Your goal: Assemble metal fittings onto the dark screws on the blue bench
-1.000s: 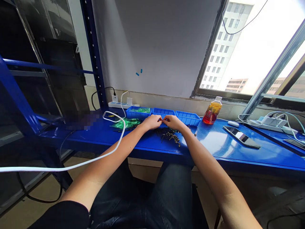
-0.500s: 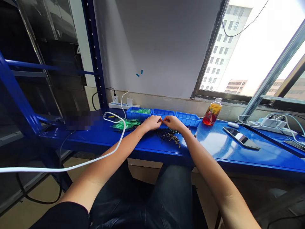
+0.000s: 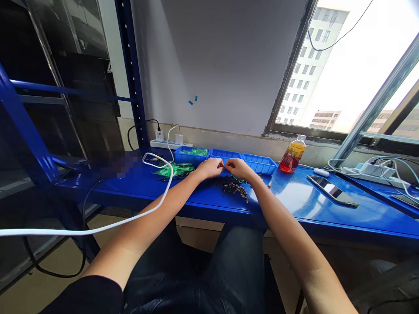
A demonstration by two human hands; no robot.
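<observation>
My left hand (image 3: 210,168) and my right hand (image 3: 238,167) meet fingertip to fingertip above the blue bench (image 3: 294,196), pinching a tiny part between them; the part is too small to make out. Just below my right hand lies a heap of small dark metal pieces (image 3: 235,188). Green plastic bags (image 3: 175,169) lie to the left of my left hand. Behind my hands stand three blue trays in a row: the left tray (image 3: 191,153) holds green bags, then the middle tray (image 3: 225,154) and the right tray (image 3: 260,162).
An orange drink bottle (image 3: 293,154) stands right of the trays. A phone (image 3: 332,190) lies flat further right, near a white power strip with cables (image 3: 373,170). A white cable (image 3: 131,218) loops off the bench's left. Blue shelving (image 3: 131,74) rises at left.
None in my hands, which stay pinched together at the same spot. The view has shifted slightly.
</observation>
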